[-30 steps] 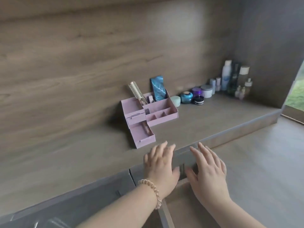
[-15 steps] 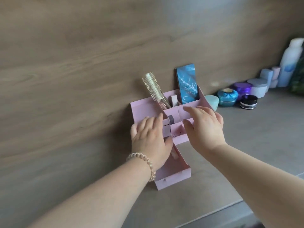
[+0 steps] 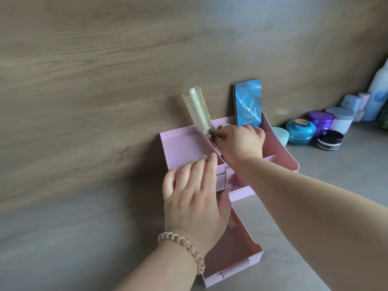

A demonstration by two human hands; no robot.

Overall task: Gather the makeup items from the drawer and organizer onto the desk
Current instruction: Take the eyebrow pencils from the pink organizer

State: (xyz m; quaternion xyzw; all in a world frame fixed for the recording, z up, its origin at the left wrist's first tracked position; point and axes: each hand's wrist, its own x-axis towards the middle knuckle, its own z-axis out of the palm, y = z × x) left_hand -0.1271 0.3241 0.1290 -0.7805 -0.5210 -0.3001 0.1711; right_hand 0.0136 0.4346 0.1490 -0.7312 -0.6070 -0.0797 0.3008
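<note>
A pink organizer (image 3: 180, 143) stands on the desk against the wooden wall, its small drawer (image 3: 237, 263) pulled out toward me. A round hairbrush (image 3: 198, 110) leans out of a back compartment, and a blue patterned palette (image 3: 248, 101) stands upright behind it. My right hand (image 3: 241, 141) reaches into the back compartment with its fingers closed around the brush's handle. My left hand (image 3: 195, 198) lies flat with spread fingers on the organizer's front left part, above the open drawer. A small pinkish item (image 3: 232, 222) lies in the drawer, mostly hidden by my left hand.
To the right of the organizer stand a pale teal jar (image 3: 280, 135), a blue ribbed jar (image 3: 300, 132), a purple jar (image 3: 321, 119), a black-and-white jar (image 3: 329, 139) and a white jar (image 3: 342, 119). Bottles (image 3: 378, 91) line the far right edge.
Both hands left the desk's front edge and moved up to the organizer. Since half a second ago, my right hand went to the back compartment and closed on the brush handle; the view moved closer.
</note>
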